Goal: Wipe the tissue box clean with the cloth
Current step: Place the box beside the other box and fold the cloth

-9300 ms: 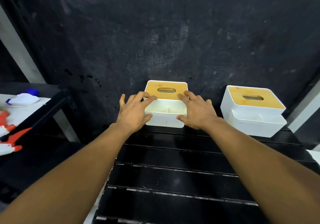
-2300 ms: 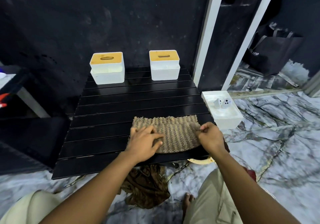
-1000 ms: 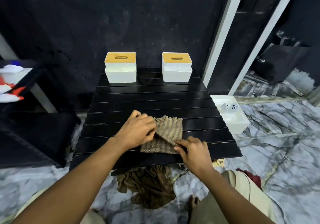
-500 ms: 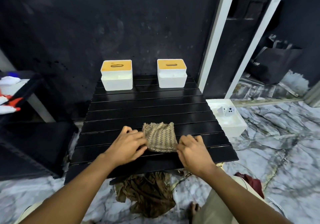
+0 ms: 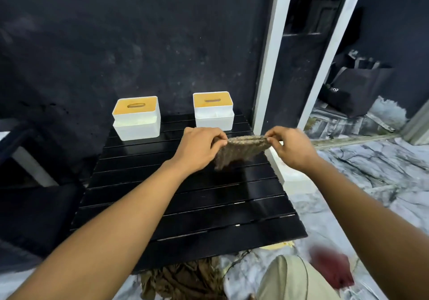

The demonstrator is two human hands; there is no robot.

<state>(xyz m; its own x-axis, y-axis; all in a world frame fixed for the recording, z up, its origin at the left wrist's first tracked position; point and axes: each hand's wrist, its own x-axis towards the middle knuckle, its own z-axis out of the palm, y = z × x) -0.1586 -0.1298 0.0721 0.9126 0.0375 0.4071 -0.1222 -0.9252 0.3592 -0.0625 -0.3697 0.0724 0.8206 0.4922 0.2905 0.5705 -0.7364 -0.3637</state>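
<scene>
**Cloth lifted, no contact with a box yet**

I see both hands raised over the black slatted counter (image 5: pixel 185 195). My left hand (image 5: pixel 197 147) and right hand (image 5: pixel 290 146) each pinch one top corner of the folded brown knitted cloth (image 5: pixel 241 148); fingers (image 5: pixel 218 137) are clenched on the fabric, which hangs slack between them, clear of the counter.

Two white plastic tissue boxes with yellow wooden lids stand at the far edge, against the dark wall. The left tissue box (image 5: pixel 136 118) is well apart from the cloth. The right tissue box (image 5: pixel 213 110) sits just behind my left hand. The task does not say which box; I judge the right one the likelier target, being nearer.

Wiping has not begun. Risks from here, as I judge them:
- Both hands are on the cloth, so neither steadies a box. A light box could slide toward the wall or tip when pushed.
- The lid may only rest on the body; a sideways stroke could shift it.
- The loose lower fold may drag or bunch, leaving little flat wiping surface.
- The slot in the lid could snag the knit.
</scene>
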